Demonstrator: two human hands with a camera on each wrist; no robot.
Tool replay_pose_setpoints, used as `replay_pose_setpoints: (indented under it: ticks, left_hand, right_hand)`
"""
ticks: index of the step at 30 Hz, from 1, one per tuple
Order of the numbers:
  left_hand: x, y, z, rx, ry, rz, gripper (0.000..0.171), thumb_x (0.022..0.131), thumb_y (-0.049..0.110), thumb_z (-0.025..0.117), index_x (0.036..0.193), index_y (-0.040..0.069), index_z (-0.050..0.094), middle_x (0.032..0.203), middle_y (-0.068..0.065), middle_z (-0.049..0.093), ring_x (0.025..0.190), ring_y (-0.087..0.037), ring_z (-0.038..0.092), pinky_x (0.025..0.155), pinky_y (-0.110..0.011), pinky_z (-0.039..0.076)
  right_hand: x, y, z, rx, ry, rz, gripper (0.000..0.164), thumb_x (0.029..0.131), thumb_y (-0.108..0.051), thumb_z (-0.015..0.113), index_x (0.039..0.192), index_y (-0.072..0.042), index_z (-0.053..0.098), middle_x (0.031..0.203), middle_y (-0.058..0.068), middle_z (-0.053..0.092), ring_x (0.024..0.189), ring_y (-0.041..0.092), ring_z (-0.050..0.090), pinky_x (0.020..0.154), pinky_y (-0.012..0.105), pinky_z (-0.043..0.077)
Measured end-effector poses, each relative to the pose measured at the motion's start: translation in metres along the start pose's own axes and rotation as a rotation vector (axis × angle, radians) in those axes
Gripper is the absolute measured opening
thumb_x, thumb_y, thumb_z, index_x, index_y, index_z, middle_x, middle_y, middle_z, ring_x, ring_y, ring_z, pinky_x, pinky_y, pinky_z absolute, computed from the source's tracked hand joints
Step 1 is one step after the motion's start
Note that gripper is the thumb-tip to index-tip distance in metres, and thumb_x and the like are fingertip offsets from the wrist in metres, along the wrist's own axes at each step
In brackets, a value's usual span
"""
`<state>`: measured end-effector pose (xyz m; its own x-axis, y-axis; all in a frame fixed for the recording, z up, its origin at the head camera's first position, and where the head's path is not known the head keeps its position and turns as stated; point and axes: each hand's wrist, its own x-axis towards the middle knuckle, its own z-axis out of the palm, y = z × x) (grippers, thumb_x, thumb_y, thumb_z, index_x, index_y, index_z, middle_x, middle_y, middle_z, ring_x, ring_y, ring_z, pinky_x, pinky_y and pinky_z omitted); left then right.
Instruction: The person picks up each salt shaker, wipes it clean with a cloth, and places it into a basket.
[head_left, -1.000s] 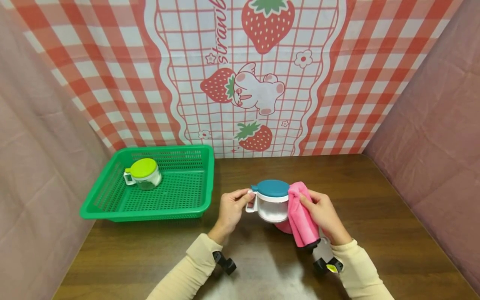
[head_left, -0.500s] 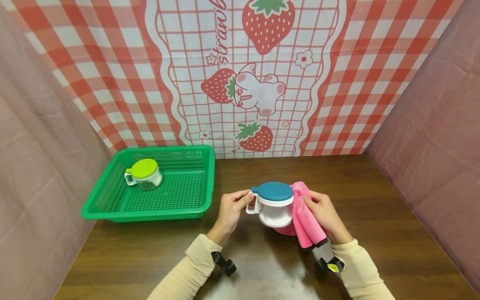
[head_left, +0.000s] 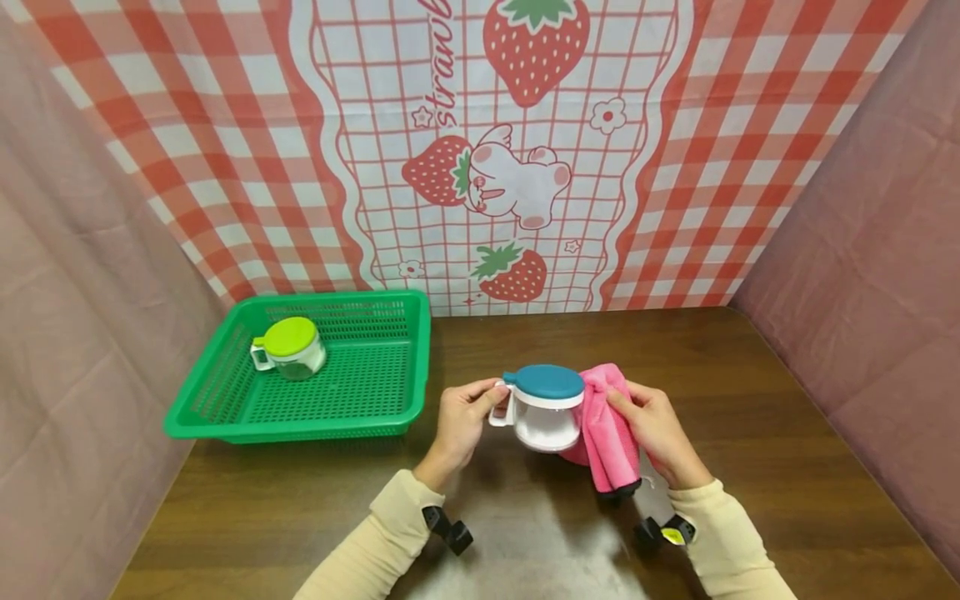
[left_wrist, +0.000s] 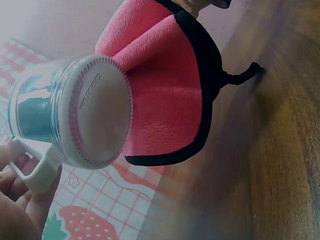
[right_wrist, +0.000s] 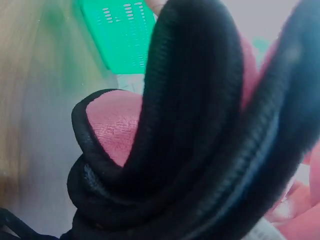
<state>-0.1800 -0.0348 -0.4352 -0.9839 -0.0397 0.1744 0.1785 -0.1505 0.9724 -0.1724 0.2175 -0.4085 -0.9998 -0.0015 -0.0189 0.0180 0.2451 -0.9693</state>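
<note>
My left hand [head_left: 462, 425] pinches the white handle of a clear seasoning jar [head_left: 546, 423] with a blue lid. The jar is held up off the table, and its ribbed round base faces the left wrist camera. In my right hand [head_left: 660, 429] is a pink cloth [head_left: 609, 442] with black edging, gripped between thumb and fingers against the jar's right side. Folds of the cloth hang below the hand and behind the jar. Black edging [right_wrist: 195, 115] fills most of the right wrist view and hides much of the right hand.
A green plastic basket [head_left: 337, 429] stands at the left on the wooden table [head_left: 750, 400]. Inside it sits a similar clear jar [head_left: 296, 354] with a lime-green lid. A checked strawberry cloth [head_left: 517, 167] hangs behind, with pink curtains on both sides.
The jar and the pink cloth shift slightly, first to the right and then back a little. The cloth's folds change shape against the jar. Both hands keep their hold.
</note>
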Motion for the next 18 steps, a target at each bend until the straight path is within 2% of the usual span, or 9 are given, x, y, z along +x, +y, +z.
replay_pose_setpoints:
  ticks: [2, 5, 7, 11, 14, 18]
  left_hand:
    - [0.0004, -0.0009, 0.0001, -0.012, 0.019, -0.007, 0.022, 0.087, -0.001, 0.067, 0.102, -0.016, 0.068, 0.097, -0.037, 0.067, 0.071, -0.002, 0.065, 0.067, -0.018, 0.054]
    - [0.0015, -0.0033, -0.0001, -0.037, 0.054, -0.029, 0.022, 0.087, 0.000, 0.067, 0.102, -0.016, 0.069, 0.093, -0.037, 0.067, 0.067, -0.006, 0.065, 0.064, -0.019, 0.055]
    - [0.0024, -0.0053, -0.0002, -0.061, 0.084, -0.046, 0.021, 0.088, -0.001, 0.067, 0.102, -0.016, 0.069, 0.091, -0.035, 0.068, 0.066, -0.008, 0.065, 0.062, -0.020, 0.055]
    - [0.0043, -0.0085, -0.0003, -0.085, 0.149, -0.058, 0.021, 0.087, -0.002, 0.067, 0.101, -0.018, 0.068, 0.089, -0.032, 0.070, 0.065, -0.009, 0.065, 0.061, -0.021, 0.056]
    - [0.0052, -0.0096, -0.0005, -0.082, 0.174, -0.050, 0.021, 0.087, -0.002, 0.067, 0.101, -0.017, 0.069, 0.090, -0.033, 0.069, 0.064, -0.008, 0.065, 0.063, -0.022, 0.056]
    - [0.0055, -0.0092, -0.0003, -0.060, 0.190, -0.034, 0.020, 0.087, -0.001, 0.067, 0.102, -0.015, 0.070, 0.091, -0.035, 0.069, 0.063, -0.005, 0.065, 0.064, -0.023, 0.057]
  right_hand:
    - [0.0000, -0.0009, -0.0005, 0.000, 0.002, -0.001, 0.022, 0.097, -0.016, 0.059, 0.082, -0.029, 0.069, 0.068, -0.014, 0.061, 0.064, 0.003, 0.056, 0.059, 0.019, 0.049]
    - [0.0000, -0.0018, -0.0004, -0.017, 0.008, -0.014, 0.016, 0.097, -0.018, 0.060, 0.086, -0.023, 0.071, 0.068, -0.014, 0.061, 0.063, 0.003, 0.055, 0.058, 0.020, 0.049]
    - [-0.0007, -0.0022, 0.0003, -0.040, 0.017, -0.024, 0.013, 0.096, -0.018, 0.061, 0.093, -0.013, 0.072, 0.068, -0.014, 0.061, 0.063, 0.003, 0.055, 0.057, 0.021, 0.049]
    - [-0.0032, -0.0041, 0.0019, -0.105, 0.035, -0.055, 0.028, 0.096, -0.019, 0.062, 0.109, 0.005, 0.067, 0.068, -0.016, 0.060, 0.061, 0.004, 0.054, 0.054, 0.022, 0.049]
    - [-0.0054, -0.0071, 0.0037, -0.135, 0.042, -0.080, 0.031, 0.095, -0.018, 0.063, 0.112, 0.007, 0.066, 0.068, -0.014, 0.060, 0.059, 0.004, 0.053, 0.052, 0.023, 0.048]
    - [-0.0075, -0.0100, 0.0070, -0.177, 0.047, -0.113, 0.027, 0.094, -0.019, 0.065, 0.106, 0.005, 0.068, 0.068, -0.006, 0.058, 0.057, 0.005, 0.051, 0.049, 0.024, 0.047]
